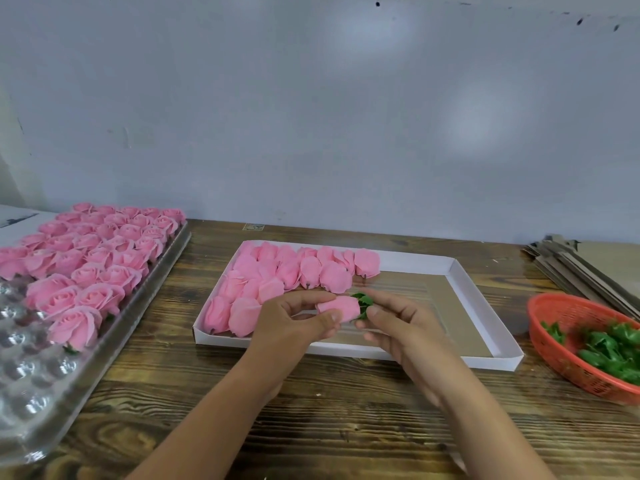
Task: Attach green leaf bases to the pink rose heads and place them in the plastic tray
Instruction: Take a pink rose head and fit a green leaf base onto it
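I'm pinching a rose head (338, 308) in my left hand (294, 323) while my right hand (398, 322) is pinching a leaf base (363, 304) onto it. Next, I judge, it needs seating in the plastic tray (114, 306).

No text can be read. A small sticker (253, 226) at the far edge of the table (346, 410) is too blurred to make out.

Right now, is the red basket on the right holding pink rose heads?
No, the red basket holds only green leaf bases; the loose pink rose heads lie in the white box.
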Available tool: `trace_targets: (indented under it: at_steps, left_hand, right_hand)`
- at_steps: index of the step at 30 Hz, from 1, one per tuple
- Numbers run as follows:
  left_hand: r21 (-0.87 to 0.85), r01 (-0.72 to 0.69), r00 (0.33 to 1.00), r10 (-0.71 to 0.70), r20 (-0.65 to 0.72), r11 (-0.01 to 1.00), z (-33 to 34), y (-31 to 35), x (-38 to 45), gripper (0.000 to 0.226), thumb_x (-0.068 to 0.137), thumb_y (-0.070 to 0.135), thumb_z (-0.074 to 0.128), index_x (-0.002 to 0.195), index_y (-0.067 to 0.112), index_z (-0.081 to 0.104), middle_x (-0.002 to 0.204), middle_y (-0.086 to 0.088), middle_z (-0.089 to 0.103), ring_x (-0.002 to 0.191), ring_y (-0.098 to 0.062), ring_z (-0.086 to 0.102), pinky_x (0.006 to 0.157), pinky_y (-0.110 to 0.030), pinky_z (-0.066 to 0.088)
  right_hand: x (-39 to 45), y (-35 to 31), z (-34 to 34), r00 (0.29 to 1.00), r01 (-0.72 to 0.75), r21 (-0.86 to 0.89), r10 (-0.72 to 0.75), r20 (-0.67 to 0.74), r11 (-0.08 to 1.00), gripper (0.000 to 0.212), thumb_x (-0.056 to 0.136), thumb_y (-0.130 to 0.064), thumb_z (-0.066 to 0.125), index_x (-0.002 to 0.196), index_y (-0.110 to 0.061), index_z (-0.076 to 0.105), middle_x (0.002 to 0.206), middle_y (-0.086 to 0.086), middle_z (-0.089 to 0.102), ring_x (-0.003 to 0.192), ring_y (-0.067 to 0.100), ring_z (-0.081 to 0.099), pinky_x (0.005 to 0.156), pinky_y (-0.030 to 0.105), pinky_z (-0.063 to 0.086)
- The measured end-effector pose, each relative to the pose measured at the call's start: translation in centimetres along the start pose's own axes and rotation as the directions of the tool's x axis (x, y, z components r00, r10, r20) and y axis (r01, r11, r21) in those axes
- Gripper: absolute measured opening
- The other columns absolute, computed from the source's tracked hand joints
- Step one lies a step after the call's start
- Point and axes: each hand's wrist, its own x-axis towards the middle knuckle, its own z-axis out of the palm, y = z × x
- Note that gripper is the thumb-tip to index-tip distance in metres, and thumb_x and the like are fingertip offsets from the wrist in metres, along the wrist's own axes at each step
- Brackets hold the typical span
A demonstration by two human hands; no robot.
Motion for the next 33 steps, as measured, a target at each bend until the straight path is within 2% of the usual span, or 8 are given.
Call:
trace_targets:
  at_steps: [3, 7, 10, 15, 18, 22, 26, 33]
  left_hand:
    - [0.016, -0.015, 1.000, 0.015, 0.023, 1.000, 0.02, 0.14, -0.08, 0.032, 0.080, 0.007, 0.080, 0.084, 0.039, 0.081, 0.097, 0.003, 0.079, 0.095, -0.018, 0.074, 0.072, -0.021, 0.058]
    - [-0.011, 0.004, 0.999, -0.003, 0.032, 1.000, -0.14, 0.11, -0.14, 0.027, 0.079, 0.008, 0.081, 0.088, 0.033, 0.082, 0.097, -0.001, 0.079, 0.093, -0.019, 0.075, 0.072, -0.020, 0.058]
    - [-0.058, 0.037, 0.999, -0.035, 0.024, 0.998, -0.28, 0.03, -0.04, 0.021, 0.074, 0.014, 0.083, 0.090, 0.027, 0.082, 0.097, -0.004, 0.079, 0.089, -0.021, 0.076, 0.072, -0.021, 0.059]
    - [-0.114, 0.072, 0.997, -0.066, 0.049, 0.991, -0.63, -0.13, 0.17, 0.037, 0.065, 0.024, 0.085, 0.101, 0.019, 0.079, 0.098, -0.010, 0.078, 0.088, -0.022, 0.076, 0.072, -0.022, 0.059]
    - [-0.107, 0.080, 0.995, -0.074, 0.061, 0.991, -0.70, -0.21, 0.30, 0.041, 0.065, 0.026, 0.085, 0.104, 0.017, 0.078, 0.101, -0.009, 0.078, 0.092, -0.023, 0.076, 0.074, -0.023, 0.060]
    - [-0.107, 0.085, 0.995, -0.079, 0.060, 0.991, -0.65, -0.23, 0.33, 0.034, 0.065, 0.027, 0.084, 0.098, 0.020, 0.081, 0.100, -0.009, 0.078, 0.092, -0.023, 0.076, 0.074, -0.023, 0.060]
    - [-0.152, 0.119, 0.991, -0.108, 0.081, 0.981, -0.83, -0.17, 0.34, 0.044, 0.067, 0.024, 0.083, 0.109, 0.012, 0.077, 0.102, -0.012, 0.078, 0.090, -0.022, 0.076, 0.075, -0.023, 0.059]
    - [-0.184, 0.138, 0.987, -0.120, 0.104, 0.973, -0.91, -0.14, 0.34, 0.044, 0.067, 0.024, 0.083, 0.108, 0.011, 0.077, 0.105, -0.012, 0.077, 0.095, -0.023, 0.075, 0.075, -0.022, 0.059]
  right_hand:
    - [-0.06, 0.18, 0.35, 0.997, 0.056, -0.056, -0.058, -0.041, 0.997, 0.032, 0.093, 0.003, 0.058, 0.119, -0.014, 0.066, 0.104, 0.008, 0.076, 0.086, 0.013, 0.069, 0.073, 0.021, 0.057]
    - [-0.18, 0.36, 0.44, 0.992, 0.112, -0.144, -0.119, -0.046, 0.983, 0.034, 0.091, 0.007, 0.060, 0.114, -0.018, 0.067, 0.102, 0.001, 0.077, 0.089, 0.007, 0.070, 0.072, 0.018, 0.055]
    - [-0.15, 0.45, 0.46, 0.989, 0.131, -0.143, -0.140, -0.050, 0.981, 0.035, 0.090, 0.008, 0.061, 0.115, -0.015, 0.067, 0.102, 0.001, 0.077, 0.090, 0.007, 0.071, 0.071, 0.018, 0.055]
    - [-0.10, 0.59, 0.48, 0.986, 0.157, -0.126, -0.163, -0.035, 0.979, 0.037, 0.088, 0.012, 0.061, 0.115, -0.013, 0.067, 0.102, 0.002, 0.077, 0.090, 0.007, 0.070, 0.070, 0.018, 0.054]
    - [-0.06, 0.66, 0.46, 0.984, 0.169, -0.112, -0.175, -0.044, 0.979, 0.037, 0.088, 0.011, 0.061, 0.116, -0.013, 0.066, 0.102, 0.003, 0.077, 0.088, 0.007, 0.070, 0.070, 0.018, 0.055]
    - [0.00, 0.80, 0.43, 0.981, 0.186, -0.120, -0.192, -0.039, 0.975, 0.037, 0.087, 0.013, 0.061, 0.115, -0.011, 0.067, 0.102, 0.006, 0.077, 0.088, 0.008, 0.070, 0.073, 0.019, 0.055]
    - [0.00, 0.87, 0.31, 0.979, 0.204, -0.101, -0.205, 0.000, 0.974, 0.039, 0.086, 0.019, 0.058, 0.117, -0.003, 0.065, 0.104, 0.008, 0.076, 0.096, 0.011, 0.071, 0.079, 0.020, 0.056]
    - [0.13, 0.96, 0.37, 0.980, 0.192, -0.070, -0.194, -0.033, 0.979, 0.036, 0.084, 0.013, 0.064, 0.116, -0.006, 0.066, 0.099, 0.003, 0.077, 0.086, 0.005, 0.071, 0.068, 0.014, 0.052]
